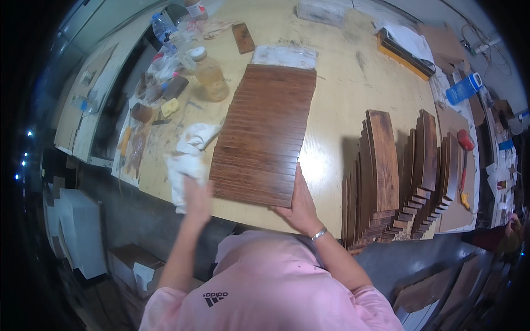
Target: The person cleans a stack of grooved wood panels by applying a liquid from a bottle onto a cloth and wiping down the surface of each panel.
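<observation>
A row of overlapping brown wooden boards (259, 127) stretches away from me along the table, its far end against a white-wrapped block (284, 56). My right hand (301, 205) grips the near right corner of the closest board, thumb at the front edge and fingers along the side. Left of the boards lies a crumpled white cloth (185, 160). My left hand (197, 203) is over the cloth's near end by the boards' left corner; motion smears its fingers, so its grip is unclear.
Stacks of brown boards (383, 160) lean at the right, near a red-headed tool (465, 140). A jar of yellowish liquid (210, 77), a yellow sponge (170, 107) and plastic bottles (164, 27) stand at the left. A small board (243, 37) lies farther back.
</observation>
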### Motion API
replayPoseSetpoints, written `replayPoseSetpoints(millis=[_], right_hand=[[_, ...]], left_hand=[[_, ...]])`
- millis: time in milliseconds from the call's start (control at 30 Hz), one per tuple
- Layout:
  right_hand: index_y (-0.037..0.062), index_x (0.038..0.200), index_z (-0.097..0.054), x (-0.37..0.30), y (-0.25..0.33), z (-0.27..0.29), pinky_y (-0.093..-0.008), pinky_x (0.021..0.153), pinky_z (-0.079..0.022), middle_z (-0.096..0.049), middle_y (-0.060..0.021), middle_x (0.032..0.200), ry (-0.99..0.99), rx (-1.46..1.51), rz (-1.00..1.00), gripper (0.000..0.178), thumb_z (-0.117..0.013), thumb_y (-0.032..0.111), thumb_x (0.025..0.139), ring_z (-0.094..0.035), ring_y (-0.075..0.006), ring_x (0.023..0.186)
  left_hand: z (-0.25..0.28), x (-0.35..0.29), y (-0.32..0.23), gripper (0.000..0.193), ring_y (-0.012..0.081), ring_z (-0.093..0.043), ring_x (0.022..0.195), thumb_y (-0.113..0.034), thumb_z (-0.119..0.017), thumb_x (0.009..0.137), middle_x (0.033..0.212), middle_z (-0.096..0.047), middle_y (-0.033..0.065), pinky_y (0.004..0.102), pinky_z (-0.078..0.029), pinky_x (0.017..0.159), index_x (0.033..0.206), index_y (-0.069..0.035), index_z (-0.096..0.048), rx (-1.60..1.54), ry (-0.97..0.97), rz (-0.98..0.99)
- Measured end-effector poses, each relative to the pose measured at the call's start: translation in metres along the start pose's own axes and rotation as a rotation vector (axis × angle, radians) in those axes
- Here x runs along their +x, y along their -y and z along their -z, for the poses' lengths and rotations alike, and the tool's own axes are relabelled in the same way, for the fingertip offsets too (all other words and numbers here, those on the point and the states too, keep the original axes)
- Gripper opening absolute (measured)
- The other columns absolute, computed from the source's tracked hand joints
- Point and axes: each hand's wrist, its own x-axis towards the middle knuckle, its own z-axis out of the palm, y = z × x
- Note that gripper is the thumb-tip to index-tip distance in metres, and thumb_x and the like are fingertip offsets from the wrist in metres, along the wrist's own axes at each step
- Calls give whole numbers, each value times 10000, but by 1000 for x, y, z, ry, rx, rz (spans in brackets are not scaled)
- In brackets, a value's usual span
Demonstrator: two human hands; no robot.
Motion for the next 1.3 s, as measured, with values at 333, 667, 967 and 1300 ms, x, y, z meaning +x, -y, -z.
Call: replayPoseSetpoints(millis=[333, 667, 967, 1300], right_hand=[[15, 1583, 23, 1, 2, 2, -431, 1173, -330, -246, -281, 1581, 1, -40, -18, 1267, -869, 237, 712, -331, -427, 1430], [-7, 1579, -21, 0, 1, 4, -425, 1166, -332, -312, -287, 1548, -3, -34, -59, 1255, -870, 281, 702, -356, -419, 1416], [-25, 1511, -203, 3, 14, 6, -455, 1111, -386, -470, -253, 1398, -76, -8, -23, 1143, -894, 134, 615, -445, -439, 1311], [-52, 1568, 34, 38, 2, 2, -376, 1254, -68, -13, -261, 1652, -130, 320, -150, 1012, -676, 118, 867, -41, -365, 1541]], left_hand=[[12, 23, 13, 470, 429, -476, 1286, -76, -540, 923, 1415, -487, 283, 460, -387, 1055, 1375, 40, -486, -330, 115, 122], [-23, 67, -59, 447, 333, -394, 1421, -131, -563, 940, 1539, -398, 204, 484, -273, 1167, 1361, 11, -518, 133, 206, -331], [-36, 70, -66, 539, 327, -345, 1454, -168, -601, 940, 1549, -403, 147, 529, -231, 1194, 1450, -69, -459, 121, 279, -440], [-30, 115, -90, 505, 415, -485, 1284, -241, -506, 996, 1369, -517, 298, 437, -385, 1068, 1392, 64, -434, -251, 321, -184]])
